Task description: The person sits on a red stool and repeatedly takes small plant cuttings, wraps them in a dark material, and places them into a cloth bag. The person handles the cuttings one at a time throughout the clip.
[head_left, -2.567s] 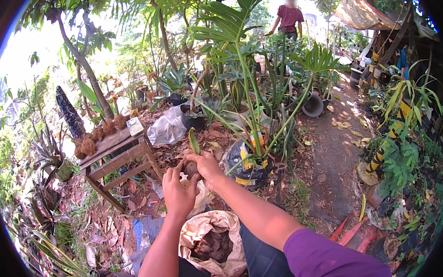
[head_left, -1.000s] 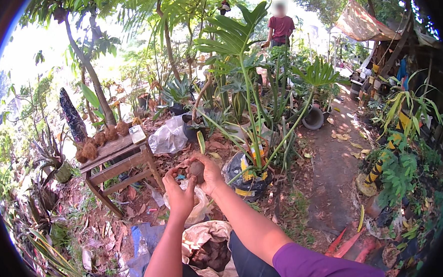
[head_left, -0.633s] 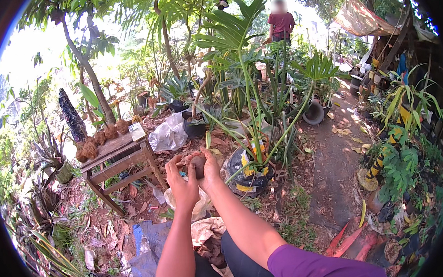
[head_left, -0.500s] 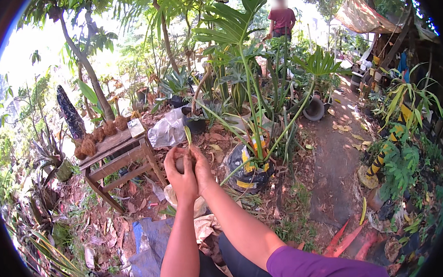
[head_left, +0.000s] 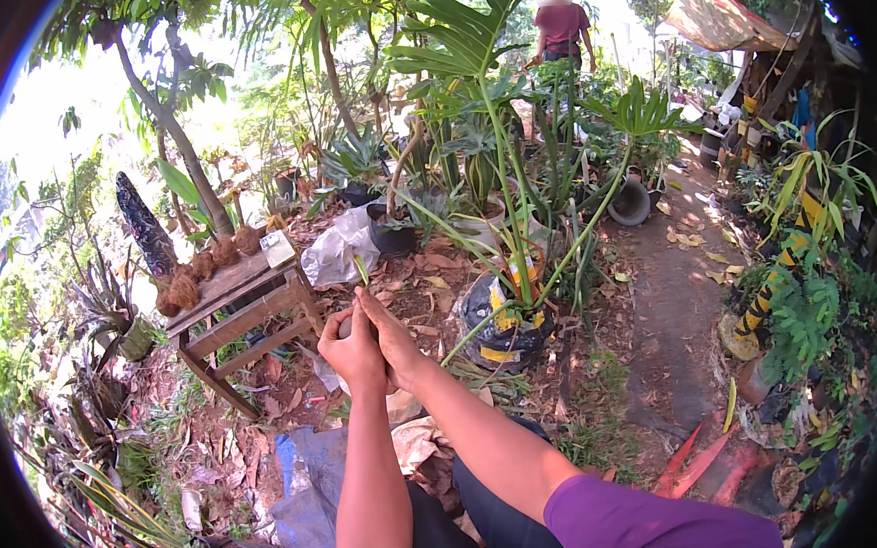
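Standing on leaf-littered soil (head_left: 288,389) at left, a wooden bench (head_left: 239,285) bears brown fibre balls (head_left: 203,265), and lower down a blue-grey sheet (head_left: 317,509) covers some ground. Mid-view, the left hand (head_left: 357,358) curls round a dark lump (head_left: 346,328) just below a green leaf (head_left: 361,268), while the right hand (head_left: 394,342), fingers straight, presses against the left, its own grip hidden. Rightward come a pale sack (head_left: 419,440), a black-bagged plant (head_left: 491,336), 1 person (head_left: 562,29) in red, a dirt path (head_left: 675,331) and an awning (head_left: 718,16).
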